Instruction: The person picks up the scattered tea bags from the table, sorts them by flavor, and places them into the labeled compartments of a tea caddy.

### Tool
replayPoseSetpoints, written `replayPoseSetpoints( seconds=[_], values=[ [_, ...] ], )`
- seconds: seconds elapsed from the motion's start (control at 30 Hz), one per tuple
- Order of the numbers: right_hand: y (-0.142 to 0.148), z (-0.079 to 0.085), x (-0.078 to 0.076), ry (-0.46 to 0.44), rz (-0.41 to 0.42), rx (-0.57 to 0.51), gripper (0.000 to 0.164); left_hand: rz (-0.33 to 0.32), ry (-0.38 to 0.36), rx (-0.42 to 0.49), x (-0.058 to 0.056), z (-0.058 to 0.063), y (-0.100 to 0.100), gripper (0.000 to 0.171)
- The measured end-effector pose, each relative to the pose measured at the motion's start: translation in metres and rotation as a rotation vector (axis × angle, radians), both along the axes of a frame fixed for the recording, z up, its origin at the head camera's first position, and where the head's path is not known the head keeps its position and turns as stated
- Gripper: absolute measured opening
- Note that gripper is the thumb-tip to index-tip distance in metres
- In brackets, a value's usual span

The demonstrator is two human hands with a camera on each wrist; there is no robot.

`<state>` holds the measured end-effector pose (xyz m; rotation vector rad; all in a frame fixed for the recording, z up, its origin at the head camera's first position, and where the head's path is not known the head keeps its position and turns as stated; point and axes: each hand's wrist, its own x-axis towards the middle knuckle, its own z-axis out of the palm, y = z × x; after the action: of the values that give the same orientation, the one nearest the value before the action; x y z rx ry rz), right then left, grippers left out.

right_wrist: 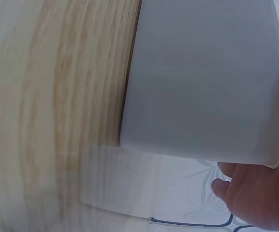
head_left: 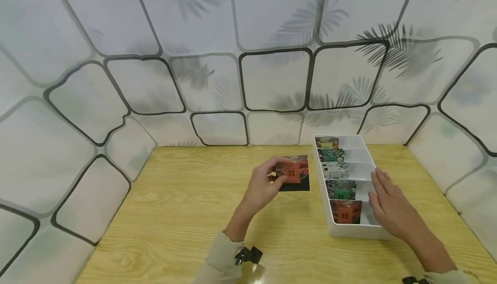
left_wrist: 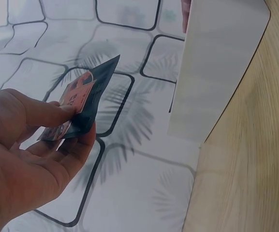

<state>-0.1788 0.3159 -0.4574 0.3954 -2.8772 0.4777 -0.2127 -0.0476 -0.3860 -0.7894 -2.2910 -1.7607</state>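
My left hand pinches a dark tea sachet with a red label between thumb and fingers, above the table and left of the white divided box. In the left wrist view the sachet is tilted, the thumb on its labelled face. My right hand rests along the box's right edge, its fingers fairly straight. Part of that hand is hidden behind the box wall in the right wrist view. Inside the nearest compartment stands a red sachet; a green-labelled sachet occupies the one behind.
Farther back in the box are a pale sachet, a dark green one and a yellow-labelled one, each in its own compartment. The box stands on a wood-grain table. Patterned cloth walls enclose the back and sides.
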Motion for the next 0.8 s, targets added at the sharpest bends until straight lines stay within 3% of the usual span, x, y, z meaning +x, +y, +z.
replayPoseSetpoints(
  seconds=[0.8],
  values=[
    [-0.003,0.004,0.002,-0.034,-0.011,0.006,0.061,-0.13,-0.017,0.019,0.001,-0.004,0.064,0.037]
  ],
)
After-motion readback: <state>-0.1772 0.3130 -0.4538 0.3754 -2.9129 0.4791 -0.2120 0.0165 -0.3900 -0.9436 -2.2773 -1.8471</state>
